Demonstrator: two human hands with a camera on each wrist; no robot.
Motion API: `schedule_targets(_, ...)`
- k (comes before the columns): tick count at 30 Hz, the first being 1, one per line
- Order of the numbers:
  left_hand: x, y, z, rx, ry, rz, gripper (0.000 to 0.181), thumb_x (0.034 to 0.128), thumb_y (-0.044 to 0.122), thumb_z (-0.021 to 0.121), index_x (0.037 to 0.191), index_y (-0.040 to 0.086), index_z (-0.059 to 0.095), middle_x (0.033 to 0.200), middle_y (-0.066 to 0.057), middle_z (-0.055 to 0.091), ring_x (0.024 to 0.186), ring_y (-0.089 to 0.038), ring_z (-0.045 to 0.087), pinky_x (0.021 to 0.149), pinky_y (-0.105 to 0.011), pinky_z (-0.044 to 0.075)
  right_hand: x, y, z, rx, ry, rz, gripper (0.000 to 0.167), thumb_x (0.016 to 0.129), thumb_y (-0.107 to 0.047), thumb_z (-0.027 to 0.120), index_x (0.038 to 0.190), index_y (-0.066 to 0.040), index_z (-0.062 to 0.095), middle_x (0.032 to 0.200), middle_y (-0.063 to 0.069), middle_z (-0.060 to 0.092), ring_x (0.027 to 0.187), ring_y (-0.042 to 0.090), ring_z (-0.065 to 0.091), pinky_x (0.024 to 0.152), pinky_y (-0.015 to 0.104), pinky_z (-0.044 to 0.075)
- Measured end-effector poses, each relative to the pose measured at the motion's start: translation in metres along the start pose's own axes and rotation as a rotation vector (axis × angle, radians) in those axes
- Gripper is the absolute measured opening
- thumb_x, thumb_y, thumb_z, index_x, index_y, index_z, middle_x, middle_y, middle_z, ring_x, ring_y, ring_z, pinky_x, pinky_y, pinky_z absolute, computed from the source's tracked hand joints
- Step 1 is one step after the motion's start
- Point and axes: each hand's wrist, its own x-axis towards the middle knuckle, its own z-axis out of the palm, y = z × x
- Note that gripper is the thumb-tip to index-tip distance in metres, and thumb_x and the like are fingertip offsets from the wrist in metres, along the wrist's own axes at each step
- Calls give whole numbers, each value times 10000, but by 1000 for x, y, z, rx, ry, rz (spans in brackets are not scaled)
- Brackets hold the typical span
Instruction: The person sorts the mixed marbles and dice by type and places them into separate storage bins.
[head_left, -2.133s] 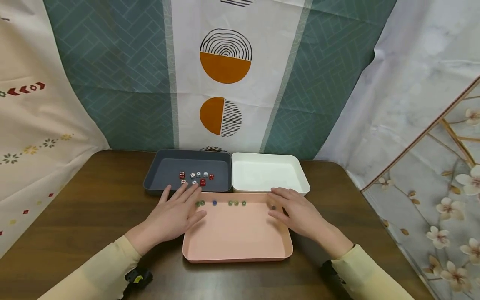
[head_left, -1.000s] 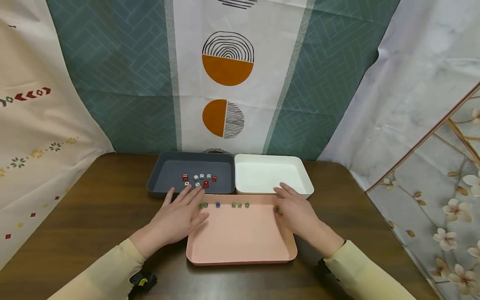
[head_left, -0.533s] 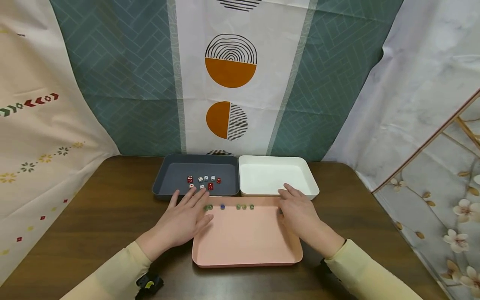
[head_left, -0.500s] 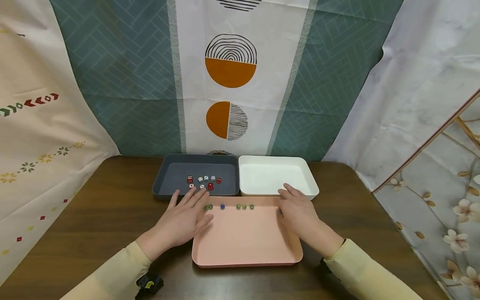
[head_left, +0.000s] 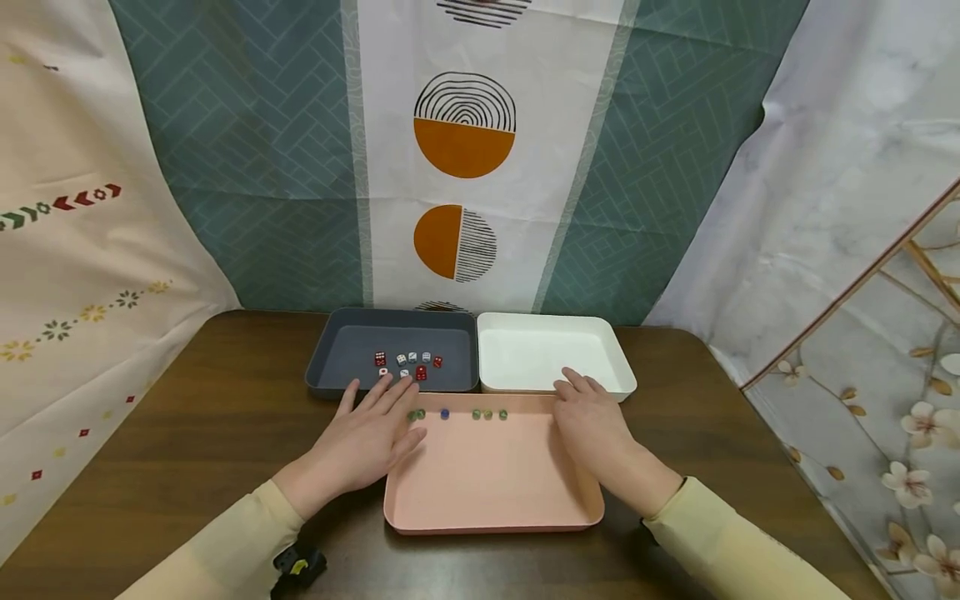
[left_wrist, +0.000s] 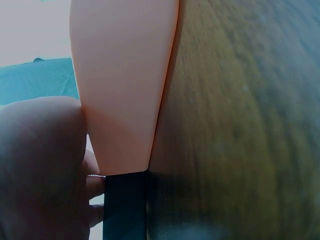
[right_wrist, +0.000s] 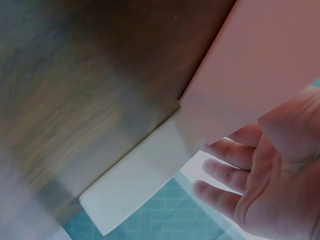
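Note:
My left hand lies with fingers spread over the left edge of the pink tray, fingertips at the near rim of the dark grey tray. In the pink tray a line of small marble-like pieces stands along the far wall: several green ones and a blue one. At the tray's far right corner, my right hand reaches down, thumb and forefinger hidden where a small dark piece lay; it appears to pinch that piece. Its other fingers extend loosely in the right wrist view.
Several red dice and white dice lie in the dark grey tray. Beside it stands a white tray. All three trays adjoin on the brown wooden table, with patterned cloths hanging behind and at the sides.
My right thumb and forefinger have closed in on the dark piece, which has gone out of sight beneath the hand. The left hand keeps its place; the head view has shifted slightly.

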Motion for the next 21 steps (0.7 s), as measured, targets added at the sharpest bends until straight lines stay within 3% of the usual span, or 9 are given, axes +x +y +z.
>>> schedule_targets(7, 0, 0, 6, 5, 9, -1, 724, 1152, 505, 535, 1705, 55, 411, 1774, -141, 357, 1655, -422, 254, 1275, -764, 106, -5, 5, 0, 34, 23, -10, 66, 898, -29, 875, 908, -24, 810, 1331, 186, 730, 1446, 410, 570, 1158, 541, 501)
schedule_targets(16, 1, 0, 6, 12, 18, 8, 719, 1152, 502, 534, 1700, 51, 418, 1771, -145, 362, 1652, -425, 262, 1267, -773, 118, -9, 13, 2, 86, 183, -47, 133, 869, -63, 928, 908, -34, 804, 1310, 190, 743, 1411, 422, 599, 1171, 517, 493)
schedule_targets(21, 1, -1, 3, 18, 23, 14, 714, 1150, 494, 548, 1692, 43, 432, 1762, -155, 377, 1645, -432, 278, 1264, -774, 134, -3, 17, 3, 184, 249, -48, 147, 862, -39, 934, 947, -63, 817, 1309, 193, 759, 1382, 416, 627, 1183, 481, 489)
